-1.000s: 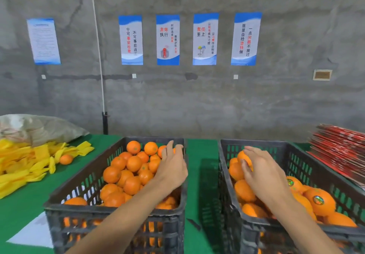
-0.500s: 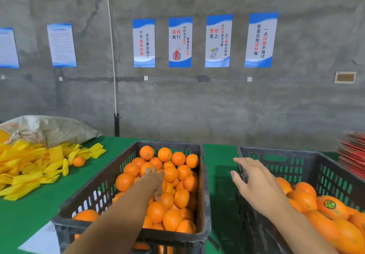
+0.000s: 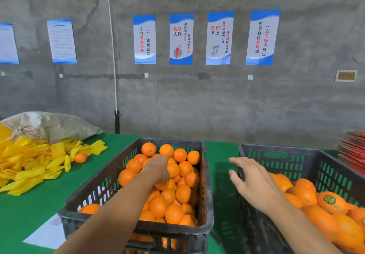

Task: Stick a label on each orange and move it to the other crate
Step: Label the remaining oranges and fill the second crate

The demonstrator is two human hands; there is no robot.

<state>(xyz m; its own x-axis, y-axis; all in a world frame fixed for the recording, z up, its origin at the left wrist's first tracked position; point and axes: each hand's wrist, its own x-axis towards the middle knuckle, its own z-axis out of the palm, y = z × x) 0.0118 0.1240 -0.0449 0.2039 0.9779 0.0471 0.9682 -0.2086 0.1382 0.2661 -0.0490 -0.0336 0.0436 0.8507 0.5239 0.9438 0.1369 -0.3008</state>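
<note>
The left black crate [image 3: 207,194] is filled with unlabelled oranges [image 3: 183,193]. My left hand [image 3: 158,167] reaches down into their middle, back of the hand towards me; its fingers are hidden among the fruit. The right black crate [image 3: 276,156] holds several oranges, one labelled orange [image 3: 331,202] showing a round green sticker. My right hand [image 3: 251,177] hovers with fingers spread over the right crate's left rim and holds nothing.
The crates stand on a green table [image 3: 29,210]. Yellow foam nets [image 3: 29,166] and a loose orange [image 3: 80,158] lie at the left, with a sack [image 3: 59,125] behind. A red stack [image 3: 353,149] sits at the far right. White paper [image 3: 47,236] lies front left.
My left hand has dropped from the left crate's right rim down among its oranges. My right hand has lifted off the oranges in the right crate and moved left to its rim.
</note>
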